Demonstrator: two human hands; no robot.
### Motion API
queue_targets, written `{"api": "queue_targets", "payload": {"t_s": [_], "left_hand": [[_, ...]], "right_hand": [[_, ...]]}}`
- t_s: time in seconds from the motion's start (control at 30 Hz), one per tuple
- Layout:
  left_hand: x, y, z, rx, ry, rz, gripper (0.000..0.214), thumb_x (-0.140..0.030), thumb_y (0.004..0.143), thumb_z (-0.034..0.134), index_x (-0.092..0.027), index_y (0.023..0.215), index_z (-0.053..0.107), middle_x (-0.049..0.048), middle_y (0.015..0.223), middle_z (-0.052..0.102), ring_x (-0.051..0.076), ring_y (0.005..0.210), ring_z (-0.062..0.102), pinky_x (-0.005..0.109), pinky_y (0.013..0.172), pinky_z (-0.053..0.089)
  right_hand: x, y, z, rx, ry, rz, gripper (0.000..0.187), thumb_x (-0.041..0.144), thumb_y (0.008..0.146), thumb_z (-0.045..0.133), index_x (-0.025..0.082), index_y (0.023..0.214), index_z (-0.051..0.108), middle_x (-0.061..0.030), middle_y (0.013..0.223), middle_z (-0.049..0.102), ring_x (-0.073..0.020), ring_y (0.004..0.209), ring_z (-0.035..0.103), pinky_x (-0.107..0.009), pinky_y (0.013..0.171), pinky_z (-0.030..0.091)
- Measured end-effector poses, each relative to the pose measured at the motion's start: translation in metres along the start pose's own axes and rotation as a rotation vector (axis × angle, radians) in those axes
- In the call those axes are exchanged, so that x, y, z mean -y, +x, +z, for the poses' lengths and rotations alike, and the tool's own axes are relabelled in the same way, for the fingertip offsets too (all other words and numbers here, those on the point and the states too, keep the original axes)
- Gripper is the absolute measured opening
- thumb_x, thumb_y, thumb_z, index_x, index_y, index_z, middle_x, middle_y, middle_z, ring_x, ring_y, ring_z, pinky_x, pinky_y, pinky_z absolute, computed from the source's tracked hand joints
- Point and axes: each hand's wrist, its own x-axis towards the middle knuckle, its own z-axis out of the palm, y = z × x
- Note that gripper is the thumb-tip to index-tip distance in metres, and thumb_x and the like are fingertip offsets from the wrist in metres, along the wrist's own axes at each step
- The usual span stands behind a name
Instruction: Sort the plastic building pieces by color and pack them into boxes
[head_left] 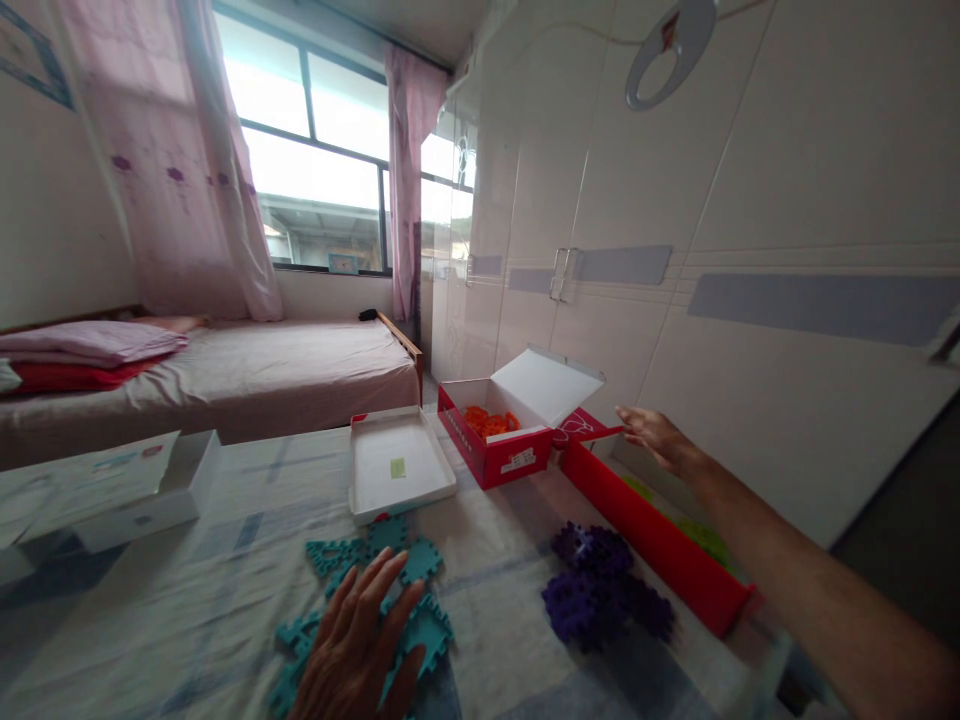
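Observation:
My left hand (367, 640) rests with fingers spread over a group of flat teal puzzle pieces (421, 562) with toothed edges, covering part of them. At the right, my right hand (652, 435) reaches across a long red box (652, 545); its fingers are stretched out above the box's far end, and contact with the rim is unclear. Lime-green pieces (705, 540) lie inside this box, partly hidden by my forearm. Between the hands sits a heap of dark purple toothed pieces (589, 590). Behind them, an open red box (517, 460) with a raised white flap holds orange pieces (487, 422).
A shallow white box lid (401, 465) lies inside up behind the teal pieces. An opened white carton (150, 500) stands at the table's left. The checked cloth (247, 590) covers the table. Beyond are a bed (300, 360) and a tall white wardrobe (622, 200).

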Motion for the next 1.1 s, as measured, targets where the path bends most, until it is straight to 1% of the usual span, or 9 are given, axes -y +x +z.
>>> {"api": "queue_targets", "payload": {"t_s": [0.1, 0.17, 0.27, 0.37, 0.5, 0.6, 0.73, 0.93, 1.1], "left_hand": [[0.001, -0.001, 0.0, -0.013, -0.028, -0.021, 0.035, -0.027, 0.085, 0.05, -0.021, 0.119, 0.053, 0.0108, 0.133, 0.048, 0.025, 0.128, 0.042, 0.041, 0.102, 0.04], [0.002, -0.001, 0.0, -0.026, -0.052, -0.029, 0.034, -0.027, 0.085, 0.051, -0.023, 0.119, 0.053, 0.0093, 0.134, 0.048, 0.024, 0.127, 0.044, 0.039, 0.102, 0.042], [0.004, 0.0, 0.001, -0.042, -0.076, -0.029, 0.033, -0.028, 0.085, 0.052, -0.024, 0.118, 0.054, 0.0074, 0.134, 0.049, 0.024, 0.126, 0.045, 0.038, 0.102, 0.042], [0.005, -0.002, 0.004, -0.037, -0.079, -0.022, 0.034, -0.028, 0.085, 0.052, -0.025, 0.119, 0.054, 0.0075, 0.135, 0.049, 0.024, 0.128, 0.044, 0.038, 0.101, 0.043], [0.003, -0.005, 0.006, -0.004, -0.089, 0.008, 0.038, -0.023, 0.082, 0.055, -0.023, 0.12, 0.052, 0.0114, 0.135, 0.046, 0.027, 0.129, 0.041, 0.04, 0.098, 0.046], [0.0, -0.005, 0.004, 0.016, -0.103, -0.005, 0.039, -0.022, 0.082, 0.055, -0.023, 0.121, 0.051, 0.0128, 0.135, 0.045, 0.027, 0.13, 0.039, 0.042, 0.097, 0.046], [-0.001, -0.003, 0.003, 0.021, -0.112, -0.009, 0.041, -0.018, 0.08, 0.056, -0.022, 0.121, 0.049, 0.014, 0.136, 0.041, 0.028, 0.132, 0.036, 0.043, 0.097, 0.046], [-0.001, -0.001, 0.002, 0.009, -0.118, 0.017, 0.041, -0.017, 0.078, 0.056, -0.021, 0.119, 0.049, 0.0142, 0.136, 0.042, 0.028, 0.132, 0.036, 0.043, 0.098, 0.046], [-0.006, 0.008, -0.009, 0.047, -0.108, -0.018, 0.034, -0.016, 0.077, 0.056, -0.021, 0.111, 0.054, 0.0125, 0.135, 0.045, 0.027, 0.132, 0.037, 0.043, 0.099, 0.046]], "right_hand": [[0.027, 0.012, 0.043, 0.035, 0.194, 0.047, 0.036, 0.049, 0.079, 0.056, 0.014, 0.086, 0.058, -0.0052, 0.068, 0.062, -0.0152, 0.064, 0.061, -0.029, 0.067, 0.051], [0.042, 0.019, 0.062, 0.02, 0.294, 0.08, 0.036, 0.052, 0.08, 0.054, 0.016, 0.086, 0.054, -0.003, 0.062, 0.059, -0.0143, 0.057, 0.057, -0.029, 0.06, 0.05], [0.057, 0.027, 0.078, -0.01, 0.393, 0.089, 0.039, 0.055, 0.084, 0.044, 0.017, 0.091, 0.052, -0.0032, 0.067, 0.06, -0.0142, 0.057, 0.056, -0.028, 0.055, 0.048], [0.072, 0.028, 0.085, -0.053, 0.424, 0.035, 0.048, 0.061, 0.081, 0.041, 0.018, 0.099, 0.053, -0.0048, 0.083, 0.063, -0.0145, 0.067, 0.059, -0.026, 0.058, 0.048], [0.096, 0.017, 0.099, -0.083, 0.132, -0.259, 0.056, 0.059, 0.083, 0.035, 0.018, 0.116, 0.053, -0.0086, 0.11, 0.062, -0.0169, 0.09, 0.059, -0.028, 0.074, 0.047], [0.11, 0.0, 0.117, -0.007, -0.063, -0.394, 0.05, 0.052, 0.085, 0.036, 0.017, 0.113, 0.059, -0.0095, 0.112, 0.063, -0.0193, 0.1, 0.058, -0.03, 0.087, 0.042], [0.106, -0.029, 0.147, 0.128, -0.18, -0.458, 0.049, 0.049, 0.085, 0.037, 0.019, 0.114, 0.062, -0.01, 0.114, 0.064, -0.023, 0.102, 0.058, -0.034, 0.091, 0.04], [0.086, -0.053, 0.169, 0.24, -0.718, -0.398, 0.072, 0.065, 0.079, 0.037, 0.019, 0.133, 0.047, -0.0132, 0.139, 0.043, -0.0376, 0.127, 0.037, -0.057, 0.098, 0.029], [0.09, -0.049, 0.17, 0.263, -0.839, -0.449, 0.061, 0.055, 0.086, 0.031, 0.019, 0.131, 0.048, -0.0137, 0.129, 0.053, -0.0294, 0.115, 0.051, -0.042, 0.093, 0.039]]}}
